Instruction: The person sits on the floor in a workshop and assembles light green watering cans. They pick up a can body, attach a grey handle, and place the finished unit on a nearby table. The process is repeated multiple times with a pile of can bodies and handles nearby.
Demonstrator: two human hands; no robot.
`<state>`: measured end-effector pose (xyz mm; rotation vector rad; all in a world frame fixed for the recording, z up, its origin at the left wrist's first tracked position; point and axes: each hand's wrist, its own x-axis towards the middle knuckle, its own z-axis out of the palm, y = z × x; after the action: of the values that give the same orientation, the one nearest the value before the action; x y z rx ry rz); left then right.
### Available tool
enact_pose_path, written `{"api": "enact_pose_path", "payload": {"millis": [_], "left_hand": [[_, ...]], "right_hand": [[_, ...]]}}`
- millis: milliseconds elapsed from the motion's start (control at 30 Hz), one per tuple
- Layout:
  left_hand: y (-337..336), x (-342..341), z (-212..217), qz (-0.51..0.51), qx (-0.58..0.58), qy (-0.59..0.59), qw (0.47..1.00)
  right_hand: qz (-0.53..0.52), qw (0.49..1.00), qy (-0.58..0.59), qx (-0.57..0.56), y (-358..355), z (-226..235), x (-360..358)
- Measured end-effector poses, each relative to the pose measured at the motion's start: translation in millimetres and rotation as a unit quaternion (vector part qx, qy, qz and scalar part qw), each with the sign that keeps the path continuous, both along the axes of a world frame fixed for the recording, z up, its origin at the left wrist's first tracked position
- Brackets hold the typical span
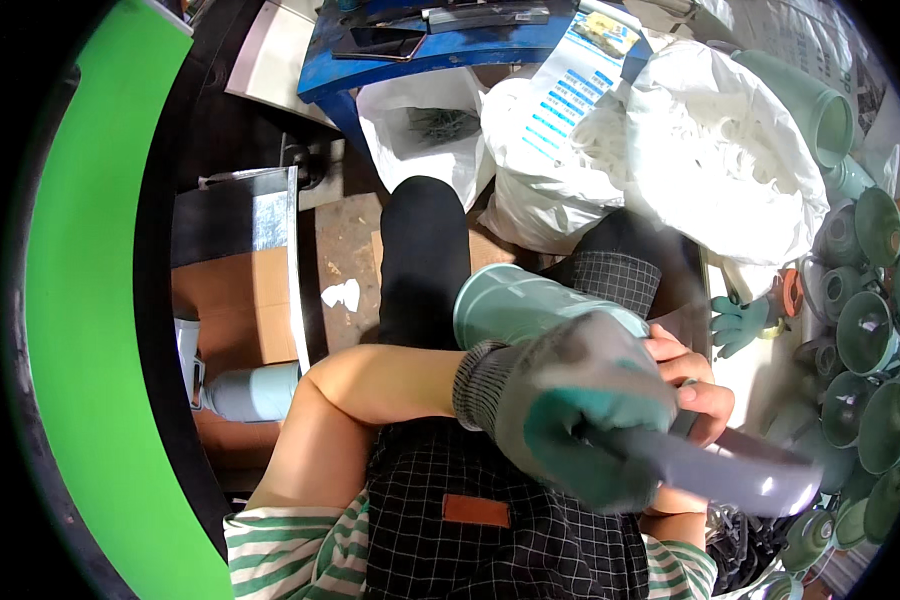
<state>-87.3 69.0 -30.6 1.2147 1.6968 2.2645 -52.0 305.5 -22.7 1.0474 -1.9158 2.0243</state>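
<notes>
Gripped by gloved left hand (580, 400), grey tool (730, 475) points right.

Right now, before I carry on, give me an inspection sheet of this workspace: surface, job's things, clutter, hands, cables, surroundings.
Surface: no bench in use; the work sits over the lap, on a checked apron.
Job's things: pale green cylindrical part held across the lap; grey curved piece at its near end.
Clutter: white bags of white pieces; a spare green glove; a heap of green funnel-shaped parts at right.
Hands: gloved left hand gripping the grey piece; bare right hand partly hidden behind it, fingers curled on the work.
Cables: nothing seen.
Surroundings: blue table ahead, cardboard and a green curved panel at left.
</notes>
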Motion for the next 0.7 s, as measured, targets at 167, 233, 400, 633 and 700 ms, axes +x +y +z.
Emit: {"api": "enact_pose_path", "payload": {"millis": [167, 233, 400, 633, 700], "left_hand": [[-43, -11, 20, 0.049, 0.106, -0.373, 0.921], [-51, -10, 15, 0.071, 0.224, -0.384, 0.893], [-33, -3, 15, 0.481, -0.09, -0.168, 0.856], [-20, 31, 40, 0.439, -0.085, 0.005, 0.894], [-20, 29, 42, 0.424, -0.102, 0.032, 0.9]], "right_hand": [[-0.012, 0.969, -0.121, -0.216, -22, 25, -15], [-0.106, 0.964, -0.098, -0.222, -29, 10, -43], [0.114, 0.828, -0.397, -0.379, -55, -28, -60], [0.07, 0.811, -0.432, -0.388, -59, -15, -42], [0.042, 0.816, -0.434, -0.381, -59, -17, -39]]}}
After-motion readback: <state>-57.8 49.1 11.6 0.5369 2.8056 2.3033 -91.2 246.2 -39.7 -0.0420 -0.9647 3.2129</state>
